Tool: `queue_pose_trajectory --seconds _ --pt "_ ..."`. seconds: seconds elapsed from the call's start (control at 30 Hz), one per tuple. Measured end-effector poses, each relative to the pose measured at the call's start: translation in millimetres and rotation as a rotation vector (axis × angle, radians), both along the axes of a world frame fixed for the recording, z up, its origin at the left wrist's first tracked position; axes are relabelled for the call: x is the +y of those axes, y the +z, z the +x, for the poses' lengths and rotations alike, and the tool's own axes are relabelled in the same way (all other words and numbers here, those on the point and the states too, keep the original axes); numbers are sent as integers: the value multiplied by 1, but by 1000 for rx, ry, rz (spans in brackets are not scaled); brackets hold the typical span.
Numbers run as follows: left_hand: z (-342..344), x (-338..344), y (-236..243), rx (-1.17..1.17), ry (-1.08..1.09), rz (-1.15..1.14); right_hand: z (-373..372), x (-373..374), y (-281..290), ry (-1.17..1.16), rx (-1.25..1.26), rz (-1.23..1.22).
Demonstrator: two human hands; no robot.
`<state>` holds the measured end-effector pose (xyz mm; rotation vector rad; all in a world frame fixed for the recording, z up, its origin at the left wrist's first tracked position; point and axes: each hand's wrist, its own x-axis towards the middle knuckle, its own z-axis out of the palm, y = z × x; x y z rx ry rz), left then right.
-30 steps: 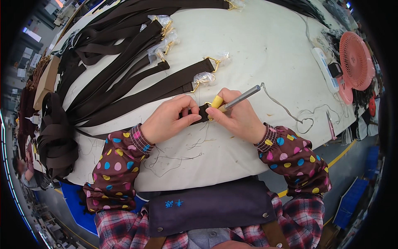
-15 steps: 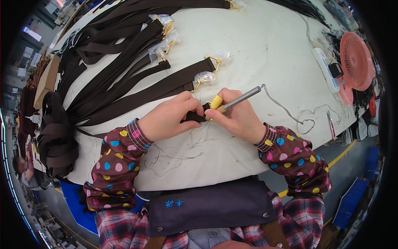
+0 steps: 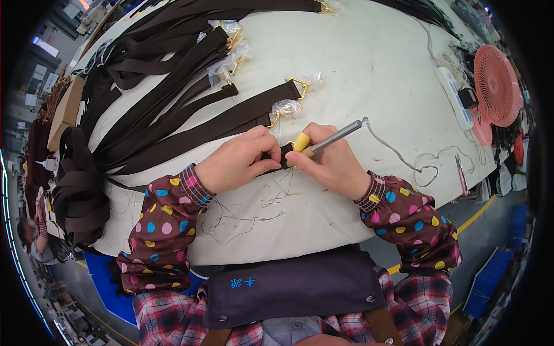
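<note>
While my left hand (image 3: 239, 161) pinches the end of a dark strap (image 3: 285, 154) between thumb and fingers, my right hand (image 3: 334, 158) grips a slim pen-shaped tool (image 3: 336, 138) right beside it. That strap end sits between my two hands, over the near part of the pale desk (image 3: 369, 86). A yellow cover (image 3: 301, 142) wraps one of my right fingers, and a grey cord (image 3: 397, 154) trails from the tool's upper end. Just beyond my left hand, more dark straps (image 3: 202, 126) stretch toward a looped bundle (image 3: 81, 196) at my left; clear plastic (image 3: 287, 108) wraps some of their gold fittings. Loose threads (image 3: 248, 219) lie nearer me. Off to my right are a white power strip (image 3: 453, 98) and a pink fan (image 3: 497, 86).
</note>
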<state>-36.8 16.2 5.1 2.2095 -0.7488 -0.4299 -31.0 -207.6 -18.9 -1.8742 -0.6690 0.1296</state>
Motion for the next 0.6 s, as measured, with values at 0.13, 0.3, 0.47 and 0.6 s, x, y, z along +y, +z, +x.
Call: queue_pose_trajectory --seconds 0.13,0.3,0.47,0.6 --pt "0 0 1 7 6 11 1 0 -5 4 -45 4" --pt "1 1 -2 70 119 -47 -1 1 -4 -13 110 118" --pt "2 -1 -7 150 267 -100 5 1 1 -80 89 75" --pt "1 -3 -4 227 331 -99 9 3 -3 -92 44 4"
